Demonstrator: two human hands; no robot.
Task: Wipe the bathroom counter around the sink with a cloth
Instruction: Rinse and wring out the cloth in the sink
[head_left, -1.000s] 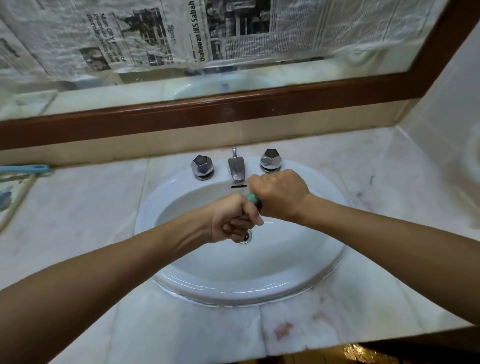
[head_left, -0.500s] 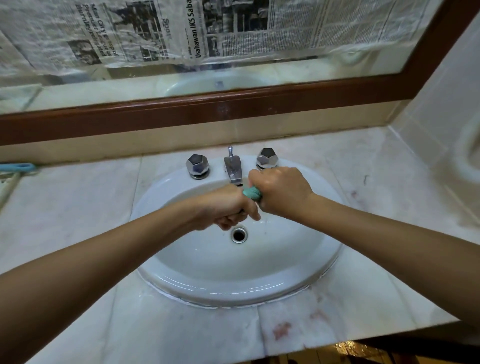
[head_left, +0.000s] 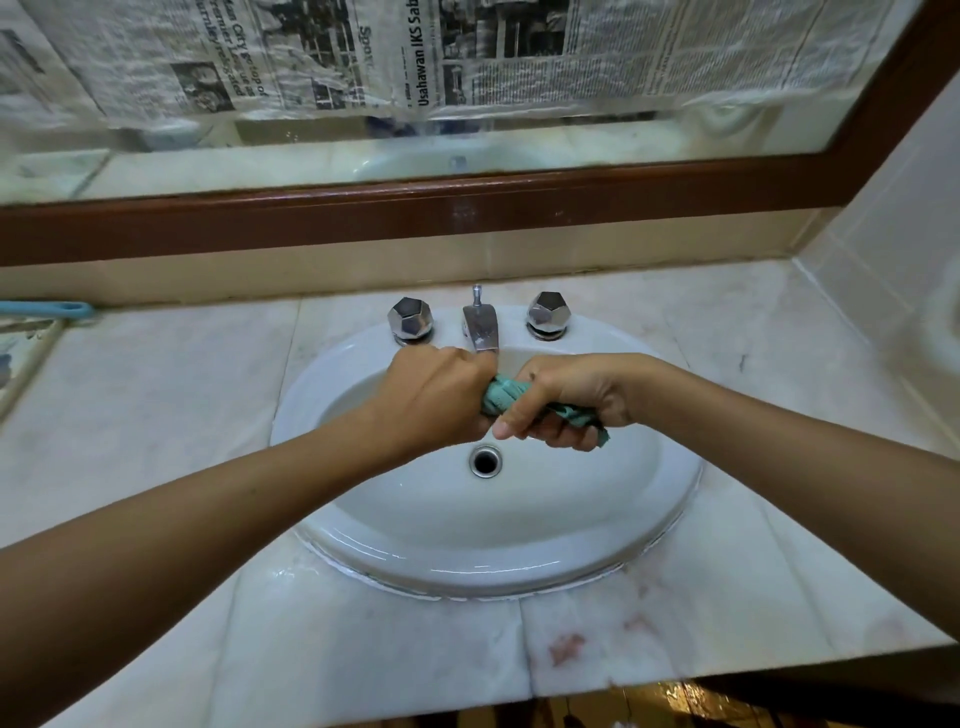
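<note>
A teal cloth (head_left: 503, 393) is twisted into a tight roll between both fists, held over the white oval sink (head_left: 649, 499) just in front of the chrome spout (head_left: 481, 328). My left hand (head_left: 439, 397) grips its left end. My right hand (head_left: 569, 397) grips the right end, where a dark corner of cloth sticks out below the palm. The pale marble counter (head_left: 156, 405) surrounds the basin. The drain (head_left: 485, 461) lies open below my hands.
Two faceted chrome knobs (head_left: 410, 318) (head_left: 548, 313) flank the spout. A blue handle (head_left: 52, 310) lies at the far left. A brown-framed mirror (head_left: 467, 208) covered with newspaper stands behind. A tiled wall (head_left: 893, 218) closes the right side. Reddish stains (head_left: 566, 647) mark the front counter.
Both fists have rotated against each other and moved slightly apart, so more of the twisted cloth shows between them. The hands stay over the basin near the spout.
</note>
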